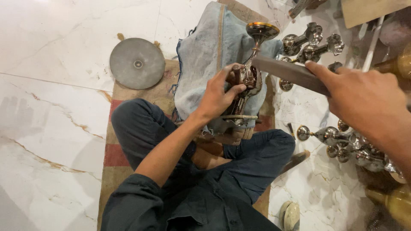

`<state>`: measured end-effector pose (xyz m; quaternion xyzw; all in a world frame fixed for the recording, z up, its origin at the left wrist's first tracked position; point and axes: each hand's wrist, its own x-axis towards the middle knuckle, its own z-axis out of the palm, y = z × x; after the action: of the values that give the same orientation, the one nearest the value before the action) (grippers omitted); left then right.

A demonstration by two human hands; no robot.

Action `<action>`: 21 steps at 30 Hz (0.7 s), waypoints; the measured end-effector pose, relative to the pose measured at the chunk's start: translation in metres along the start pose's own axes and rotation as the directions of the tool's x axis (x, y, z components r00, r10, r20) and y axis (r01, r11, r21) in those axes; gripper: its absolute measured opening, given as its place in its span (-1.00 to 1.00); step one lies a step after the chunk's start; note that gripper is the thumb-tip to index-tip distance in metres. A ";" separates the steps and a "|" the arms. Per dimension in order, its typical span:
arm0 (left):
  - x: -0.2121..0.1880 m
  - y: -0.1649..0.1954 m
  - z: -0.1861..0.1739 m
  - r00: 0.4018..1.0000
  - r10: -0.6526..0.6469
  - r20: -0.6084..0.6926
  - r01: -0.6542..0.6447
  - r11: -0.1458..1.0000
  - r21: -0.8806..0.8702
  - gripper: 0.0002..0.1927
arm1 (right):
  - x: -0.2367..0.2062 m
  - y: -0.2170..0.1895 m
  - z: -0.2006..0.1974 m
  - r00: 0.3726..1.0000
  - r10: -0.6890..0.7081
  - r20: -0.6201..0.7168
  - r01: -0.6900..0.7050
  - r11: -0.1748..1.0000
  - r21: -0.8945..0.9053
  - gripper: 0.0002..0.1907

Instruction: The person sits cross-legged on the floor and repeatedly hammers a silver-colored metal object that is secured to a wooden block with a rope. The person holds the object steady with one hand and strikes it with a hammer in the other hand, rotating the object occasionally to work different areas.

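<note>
I sit cross-legged on a mat. My left hand (pixel 220 95) is shut on a small wooden-handled punch and steadies an ornate metal lamp stand (pixel 253 55) that lies on a folded denim cloth (pixel 205 60) over my lap. The stand's round cup end points away from me. My right hand (pixel 369 99) is raised at the right, shut on a flat dark metal bar (pixel 287 72) whose far end hovers just above the punch and the stand.
A grey metal disc (pixel 137 63) lies on the marble floor at the upper left. Several shiny metal stand parts (pixel 314 42) lie behind the cloth, and more stand parts (pixel 351 145) lie at my right. Brass pieces (pixel 396 203) sit at the lower right.
</note>
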<state>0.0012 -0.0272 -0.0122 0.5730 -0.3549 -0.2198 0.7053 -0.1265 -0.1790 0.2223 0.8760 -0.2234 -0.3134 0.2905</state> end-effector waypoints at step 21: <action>0.019 -0.012 -0.204 0.999 -0.043 0.017 0.006 0.483 0.876 -0.67 | -0.023 -0.031 0.102 0.886 0.244 -0.394 0.088 0.747 0.659 -0.18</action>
<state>0.1678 0.0892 -0.0377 0.8528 -0.4219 -0.0291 0.3065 -0.2056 -0.1804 0.1473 0.9590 -0.2822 0.0135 0.0196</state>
